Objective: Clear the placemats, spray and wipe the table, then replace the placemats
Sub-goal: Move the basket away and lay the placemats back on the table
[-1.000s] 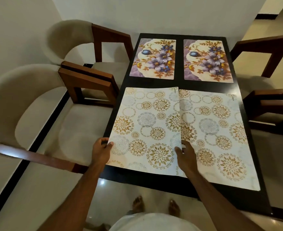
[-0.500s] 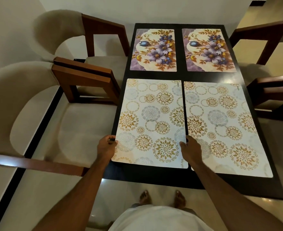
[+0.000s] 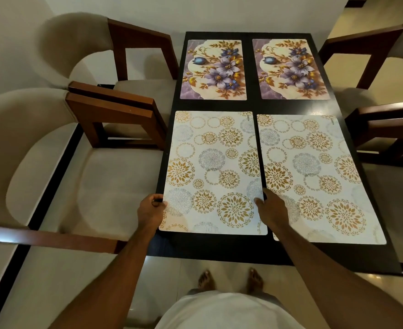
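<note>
A dark counter [image 3: 255, 248] runs up the middle of the frame with four placemats laid on it in two rows. At the top sit two purple floral placemats, the upper-left one [image 3: 213, 69] and the upper-right one [image 3: 293, 68], side by side with a strip of bare counter between them. Below them lie two larger white placemats patterned with gold and grey circles — the lower-left one [image 3: 213, 172] and the lower-right one [image 3: 319, 176], just beside each other with a thin dark gap between their long edges. The left hand [image 3: 151, 210] is at the lower-left placemat's left edge near its bottom corner, its grip pinching that edge between thumb and curled fingers. The right hand [image 3: 272, 206] lies across the gap at the bottom of the two white placemats, fingers fairly straight and pressing down on the right edge of the lower-left one, with the palm over the corner of the lower-right one — a released grip, nothing clasped in it. Both forearms reach up from the bottom of the frame, above a white shirt and bare feet on a pale glossy floor. Cushioned chairs with wooden arms [image 3: 115, 108] stand at the left of the frame, and more wooden chair arms [image 3: 385, 129] show at the right.
</note>
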